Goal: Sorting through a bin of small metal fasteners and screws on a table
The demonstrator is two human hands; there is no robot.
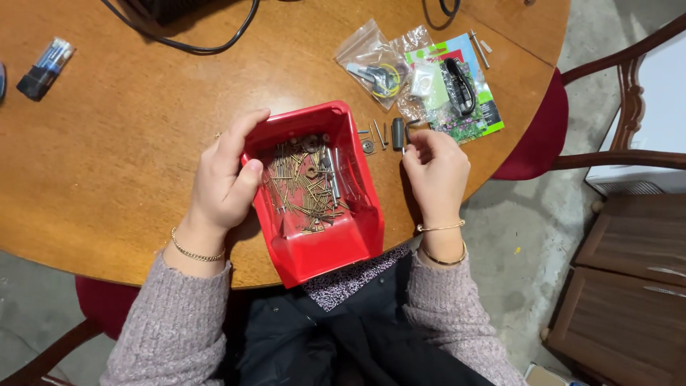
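Observation:
A red plastic bin [343, 243] sits at the near edge of a round wooden table [128, 157], holding several brass screws [304, 189] and a few silver bolts and washers. My left hand [225, 179] grips the bin's left wall, thumb over the rim. To the right of the bin, my right hand [436, 168] rests on the table with fingertips pinched on a small thin metal piece. Just beyond those fingers lie a washer [368, 146], short screws [379, 134] and a dark cylindrical part [397, 133].
Clear plastic bags with small parts [375, 68] and a green-backed package [461, 89] lie behind the right hand. A black cable [189, 43] runs along the far side, and a small blue-and-black object [44, 68] lies far left. Red-cushioned chair and wooden cabinets [629, 279] stand on the right.

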